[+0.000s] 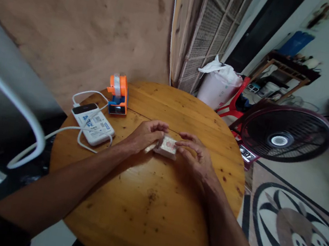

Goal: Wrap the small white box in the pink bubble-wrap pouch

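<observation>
A small whitish box (167,146) with a faint reddish mark on top, its surface shiny like clear wrapping, rests on the round wooden table (139,202). My left hand (146,137) is at its left end, fingers curled and thumb against the box's edge. Beneath that palm shows a narrow pale piece (149,147); whether it belongs to the box I cannot tell. From the other side my right hand (195,155) reaches in, fingers spread and slightly bent, the fingertips at the box's right edge.
An orange and blue tape dispenser (119,95) stands at the table's back left. Near it lies a white power bank (97,127) with a looping white cable (35,152). To the right are a fan (281,137), a red chair (237,97) and a white sack (220,84).
</observation>
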The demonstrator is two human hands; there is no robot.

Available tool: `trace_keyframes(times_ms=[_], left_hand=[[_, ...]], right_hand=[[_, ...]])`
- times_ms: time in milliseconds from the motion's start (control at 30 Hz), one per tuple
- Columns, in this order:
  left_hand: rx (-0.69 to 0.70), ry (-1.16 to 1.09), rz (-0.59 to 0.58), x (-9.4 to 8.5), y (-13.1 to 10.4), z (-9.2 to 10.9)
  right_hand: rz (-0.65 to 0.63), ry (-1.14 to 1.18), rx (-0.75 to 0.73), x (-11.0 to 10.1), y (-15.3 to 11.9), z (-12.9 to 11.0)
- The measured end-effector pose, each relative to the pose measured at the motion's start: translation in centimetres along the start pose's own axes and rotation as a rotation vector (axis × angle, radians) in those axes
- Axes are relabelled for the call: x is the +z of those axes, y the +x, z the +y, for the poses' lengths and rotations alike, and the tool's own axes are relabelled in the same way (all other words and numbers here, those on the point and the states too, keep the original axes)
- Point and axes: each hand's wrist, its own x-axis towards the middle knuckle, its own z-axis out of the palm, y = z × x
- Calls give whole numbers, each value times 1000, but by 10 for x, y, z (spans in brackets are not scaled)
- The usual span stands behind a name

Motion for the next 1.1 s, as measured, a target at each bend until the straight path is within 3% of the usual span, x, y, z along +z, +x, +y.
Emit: trace_keyframes(times_ms=[167, 333, 800, 1100], left_hand=[[14, 11, 59, -2, 1, 1], [23, 78, -38, -2, 2, -1], [-21, 212, -269, -8, 2, -5], [-8, 135, -186, -6, 1, -5]], right_hand=[[-21, -26, 56, -3, 0, 4], [-187, -81, 115, 3, -5, 8], [-235, 9, 196, 9, -5, 13], [-224, 120, 214, -1, -4, 9]])
